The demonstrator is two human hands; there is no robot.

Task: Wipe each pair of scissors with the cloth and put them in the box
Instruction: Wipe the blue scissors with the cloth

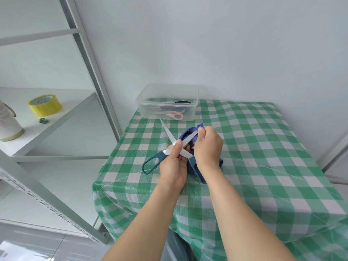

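Observation:
Over the table's left part I hold a pair of scissors [152, 162] with dark teal handles, its blades spread open. My left hand [174, 166] grips it near the pivot, thumb on a blade. My right hand [207, 146] grips a blue cloth [188, 133] and presses it round the right-hand blade. The other blade points up and left toward the clear plastic box [194, 95] at the table's back left. Inside the box lie other scissors, one pair with pink handles [176, 115] and dark ones behind.
The table carries a green and white checked cover [263, 157]. A metal shelf unit [90, 59] stands to the left, with a yellow tape roll [44, 105] and a white container [8, 125] on it. White walls close in behind the table.

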